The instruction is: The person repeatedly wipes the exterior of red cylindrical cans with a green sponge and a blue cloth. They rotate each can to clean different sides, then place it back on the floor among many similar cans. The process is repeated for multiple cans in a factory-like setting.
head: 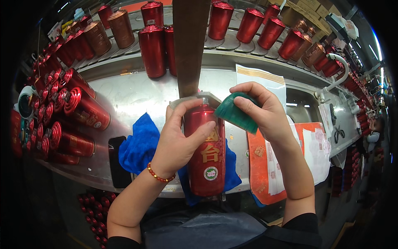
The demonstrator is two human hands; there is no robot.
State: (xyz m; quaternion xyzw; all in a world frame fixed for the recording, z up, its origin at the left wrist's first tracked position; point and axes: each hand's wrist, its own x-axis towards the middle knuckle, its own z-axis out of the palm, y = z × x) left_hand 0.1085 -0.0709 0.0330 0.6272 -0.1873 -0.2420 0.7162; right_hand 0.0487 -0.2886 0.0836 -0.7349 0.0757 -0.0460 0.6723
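A glossy red bottle (206, 180) with gold characters and a round white-and-green sticker lies before me on a blue cloth (140, 144), its neck pointing away. Around its upper part curves my left hand (182, 137), thumb on the front and fingers near the neck. Between the thumb and fingers of my right hand (264, 109) is a flat green scraper-like piece (238, 112), held just right of the bottle's shoulder. At the bottle's neck a greyish pad or cloth (183, 101) shows partly behind my left fingers.
Red bottles (88, 109) lie stacked at left, beside a black phone (117, 168). Behind, a conveyor (228, 43) carries red and brown bottles past a brown upright post (190, 46). At right are an orange sheet with paper labels (314, 152), a sink (300, 102), a white faucet (342, 67) and small scissors (339, 133).
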